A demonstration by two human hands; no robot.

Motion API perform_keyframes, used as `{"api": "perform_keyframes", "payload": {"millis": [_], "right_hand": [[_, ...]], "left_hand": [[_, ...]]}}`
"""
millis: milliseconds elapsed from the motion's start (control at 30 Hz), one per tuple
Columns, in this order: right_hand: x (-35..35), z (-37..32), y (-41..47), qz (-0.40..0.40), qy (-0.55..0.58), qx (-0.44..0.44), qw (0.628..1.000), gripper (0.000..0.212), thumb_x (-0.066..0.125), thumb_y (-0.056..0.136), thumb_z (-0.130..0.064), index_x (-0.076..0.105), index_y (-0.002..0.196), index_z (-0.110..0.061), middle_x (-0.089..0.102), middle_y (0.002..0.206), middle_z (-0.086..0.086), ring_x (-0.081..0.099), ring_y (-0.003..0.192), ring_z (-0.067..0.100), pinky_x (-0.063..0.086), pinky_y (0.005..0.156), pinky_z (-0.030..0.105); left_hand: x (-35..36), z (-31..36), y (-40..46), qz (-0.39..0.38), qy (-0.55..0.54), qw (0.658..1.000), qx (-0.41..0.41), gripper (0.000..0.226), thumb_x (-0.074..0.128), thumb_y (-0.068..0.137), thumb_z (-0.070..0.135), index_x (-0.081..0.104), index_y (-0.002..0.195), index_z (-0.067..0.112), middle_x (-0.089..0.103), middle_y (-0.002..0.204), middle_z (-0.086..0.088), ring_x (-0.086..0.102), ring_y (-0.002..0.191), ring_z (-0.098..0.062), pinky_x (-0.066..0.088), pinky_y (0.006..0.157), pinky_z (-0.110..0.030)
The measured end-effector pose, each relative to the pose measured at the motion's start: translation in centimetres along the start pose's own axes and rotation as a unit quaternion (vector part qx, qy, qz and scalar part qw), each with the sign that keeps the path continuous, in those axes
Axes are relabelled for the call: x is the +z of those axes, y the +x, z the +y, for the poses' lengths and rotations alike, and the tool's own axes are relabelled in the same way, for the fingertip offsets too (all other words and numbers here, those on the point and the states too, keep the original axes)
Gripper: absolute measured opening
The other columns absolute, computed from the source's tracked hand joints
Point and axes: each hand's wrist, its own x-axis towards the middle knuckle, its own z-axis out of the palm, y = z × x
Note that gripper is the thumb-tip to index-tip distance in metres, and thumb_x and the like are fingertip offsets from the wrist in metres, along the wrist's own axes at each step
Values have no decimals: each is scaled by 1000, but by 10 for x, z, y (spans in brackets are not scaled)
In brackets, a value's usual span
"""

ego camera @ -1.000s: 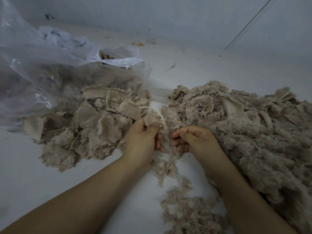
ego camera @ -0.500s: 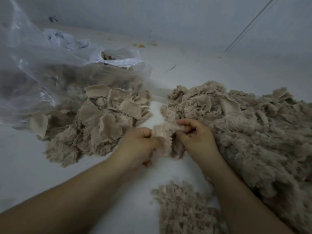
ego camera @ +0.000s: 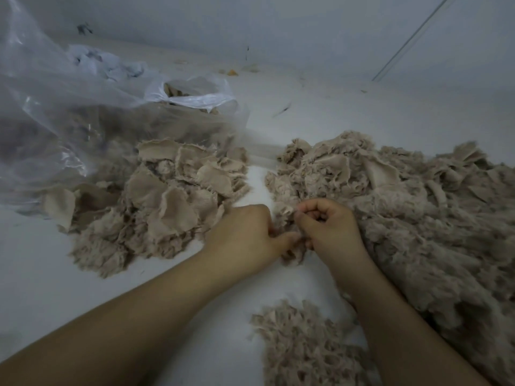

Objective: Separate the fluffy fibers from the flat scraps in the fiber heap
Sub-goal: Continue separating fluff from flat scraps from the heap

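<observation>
You are pinching one clump between left hand and right hand, both grips clamped on it, likely to tease fluff from scrap. You are working between the flat scraps and the fiber heap, probably for short sorting reaches.

Both hands close together, L & R fingers curled, pinching

On my feed I see a clear plastic bag slumped at the left on the white floor, its white rim gaping open toward the middle. A pale wall runs behind, with a thin dark line slanting across it at right. A small orange crumb lies near the wall's foot.
</observation>
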Motion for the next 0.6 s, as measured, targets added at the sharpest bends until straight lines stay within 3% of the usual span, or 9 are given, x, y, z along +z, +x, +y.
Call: {"api": "perform_keyframes", "payload": {"millis": [133,200,267,367,467,600], "right_hand": [[2,-3,0,-7,41,32,999,21,58,93,2,62,77,-11,54,47,-4,49,37,7,42,36,19],[1,-3,1,0,57,54,997,22,54,95,2,59,78,-11,55,47,-3,52,37,8,43,36,20],[1,-2,2,13,59,69,996,21,51,97,0,56,80,-12,57,51,1,54,38,9,44,37,20],[1,-2,3,36,60,70,995,18,50,98,-1,56,84,-10,57,60,7,54,39,7,45,38,20],[1,-2,4,45,66,81,994,13,50,99,-3,55,89,-10,55,70,10,53,39,6,44,38,19],[2,-2,4,68,46,81,993,12,45,99,-1,54,93,-7,53,72,10,50,37,4,43,37,20]], "left_hand": [[12,8,16,-52,-145,986,-63,37,75,82,27,49,58,15,48,56,3,45,53,-15,31,50,-25],[10,9,14,-85,-287,949,-104,28,76,79,6,57,59,8,54,54,-3,50,49,-13,38,50,-20],[3,8,8,-145,-341,923,-105,30,72,77,-8,61,56,11,58,49,-1,53,40,-7,39,42,-14],[-5,6,1,-170,-356,912,-110,37,68,78,-12,62,54,16,60,51,-4,57,44,-13,44,44,-19],[-5,5,2,-96,-427,888,-143,19,63,87,-6,55,72,4,54,56,-13,51,44,-18,43,44,-23],[-9,6,4,-96,-615,773,-120,21,64,78,-5,61,63,9,62,66,-16,57,53,-25,47,55,-31]]}}
